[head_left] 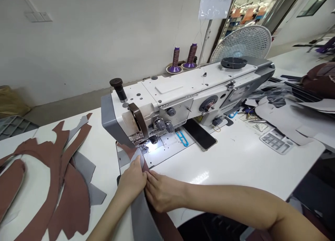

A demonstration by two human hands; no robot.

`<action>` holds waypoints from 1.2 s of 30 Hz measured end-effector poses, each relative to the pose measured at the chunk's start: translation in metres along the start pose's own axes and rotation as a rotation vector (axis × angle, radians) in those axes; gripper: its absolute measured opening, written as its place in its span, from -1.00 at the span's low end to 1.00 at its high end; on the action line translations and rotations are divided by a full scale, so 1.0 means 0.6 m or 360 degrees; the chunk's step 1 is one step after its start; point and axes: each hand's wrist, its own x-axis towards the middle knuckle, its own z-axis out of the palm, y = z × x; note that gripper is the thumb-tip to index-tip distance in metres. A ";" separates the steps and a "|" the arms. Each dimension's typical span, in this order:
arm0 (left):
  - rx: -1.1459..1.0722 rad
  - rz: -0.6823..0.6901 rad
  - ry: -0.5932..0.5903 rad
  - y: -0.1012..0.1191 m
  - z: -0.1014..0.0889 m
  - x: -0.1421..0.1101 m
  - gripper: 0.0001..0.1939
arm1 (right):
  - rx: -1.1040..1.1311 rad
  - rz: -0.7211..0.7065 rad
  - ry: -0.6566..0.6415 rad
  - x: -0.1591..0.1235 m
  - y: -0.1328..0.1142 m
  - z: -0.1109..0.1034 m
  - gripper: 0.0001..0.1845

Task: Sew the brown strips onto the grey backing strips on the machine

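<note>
An industrial sewing machine point(180, 94) stands on the white table. Under its lit presser foot point(144, 148) runs the front end of a strip of brown leather-like material point(164, 224), with a grey piece point(143, 213) along it. My left hand point(133, 176) is closed on these layers just in front of the foot, thumb on top. Close beside it, my right hand point(163, 191) pinches the brown edge with its fingers pressed together. Both strips hang down toward me past the table's front edge. The needle tip is too small to make out.
Cut brown and grey pieces point(74, 199) lie on the left of the table. Blue thread snips point(182, 138) and a black phone point(200, 134) lie by the machine. Thread cones point(176, 59) and a fan point(243, 42) stand behind; pale cut sheets point(285, 119) lie at right.
</note>
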 end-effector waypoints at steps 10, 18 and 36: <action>0.0067 0.0147 -0.0050 0.019 -0.006 0.018 -0.30 | -0.0014 0.0125 -0.0016 -0.019 0.004 -0.011 -0.68; 0.0070 0.0114 -0.0132 0.025 -0.013 0.018 -0.27 | 0.0013 0.0079 -0.0012 -0.021 0.006 -0.015 -0.68; 0.0034 0.0165 -0.0105 0.030 -0.012 0.005 -0.33 | 0.0048 0.0188 0.0109 -0.022 0.013 0.003 -0.75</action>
